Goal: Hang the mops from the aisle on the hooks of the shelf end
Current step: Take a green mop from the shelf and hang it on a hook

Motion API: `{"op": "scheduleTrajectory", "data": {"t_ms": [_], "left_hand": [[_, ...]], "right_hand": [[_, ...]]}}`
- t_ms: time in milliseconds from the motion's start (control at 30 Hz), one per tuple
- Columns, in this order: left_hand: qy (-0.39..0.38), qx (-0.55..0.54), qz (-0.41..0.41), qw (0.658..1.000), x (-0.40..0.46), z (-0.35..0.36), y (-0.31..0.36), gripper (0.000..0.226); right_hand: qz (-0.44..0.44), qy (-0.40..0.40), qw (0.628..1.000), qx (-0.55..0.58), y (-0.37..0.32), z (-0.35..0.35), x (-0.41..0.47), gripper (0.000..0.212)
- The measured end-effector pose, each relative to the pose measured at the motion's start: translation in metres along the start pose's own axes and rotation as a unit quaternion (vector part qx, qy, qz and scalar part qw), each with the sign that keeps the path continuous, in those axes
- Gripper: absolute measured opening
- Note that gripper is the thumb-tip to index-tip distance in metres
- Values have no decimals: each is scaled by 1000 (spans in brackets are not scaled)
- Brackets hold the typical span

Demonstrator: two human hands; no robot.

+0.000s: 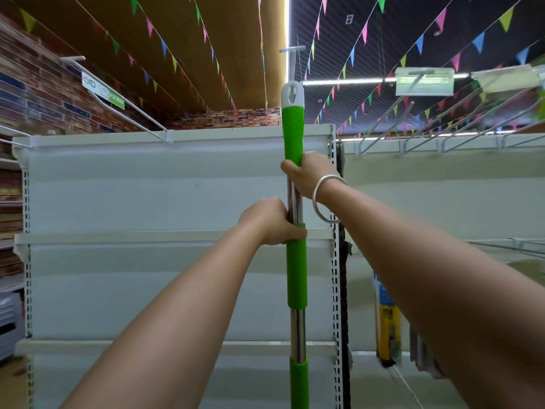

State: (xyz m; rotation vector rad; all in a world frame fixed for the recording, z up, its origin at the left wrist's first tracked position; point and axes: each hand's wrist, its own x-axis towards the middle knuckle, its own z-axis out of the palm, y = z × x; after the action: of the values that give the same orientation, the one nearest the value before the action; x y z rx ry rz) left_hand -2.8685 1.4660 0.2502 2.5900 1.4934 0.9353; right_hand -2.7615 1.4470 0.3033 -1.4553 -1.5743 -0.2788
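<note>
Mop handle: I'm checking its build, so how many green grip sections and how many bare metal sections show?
Green grip sections on the mop handle: 3
Bare metal sections: 2
Total: 5

Coloured pennant strings [365, 31] overhead, brick wall [44, 93] left, yellow packaged item [389, 329] right.

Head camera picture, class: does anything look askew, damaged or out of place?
Nothing stands out. The mop handle stands upright, gripped by the left hand below the right hand. Its hanging loop looks intact, just below a hook above the shelf end.
</note>
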Motion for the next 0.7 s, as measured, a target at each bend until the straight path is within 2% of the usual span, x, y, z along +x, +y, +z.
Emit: {"op": "scheduleTrajectory", "data": {"t_ms": [200, 333, 700], "left_hand": [[6, 3, -6, 1000, 19, 0, -6, 30], [-23, 0, -22, 999, 31, 21, -16, 26], [-39, -33, -33, 998, 94, 55, -35, 27]], "right_hand": [[-6, 0, 1000, 2, 2, 5, 16, 37], [16, -38, 999, 10, 21, 27, 24, 34], [78, -58, 995, 3, 59, 72, 77, 32]]}}
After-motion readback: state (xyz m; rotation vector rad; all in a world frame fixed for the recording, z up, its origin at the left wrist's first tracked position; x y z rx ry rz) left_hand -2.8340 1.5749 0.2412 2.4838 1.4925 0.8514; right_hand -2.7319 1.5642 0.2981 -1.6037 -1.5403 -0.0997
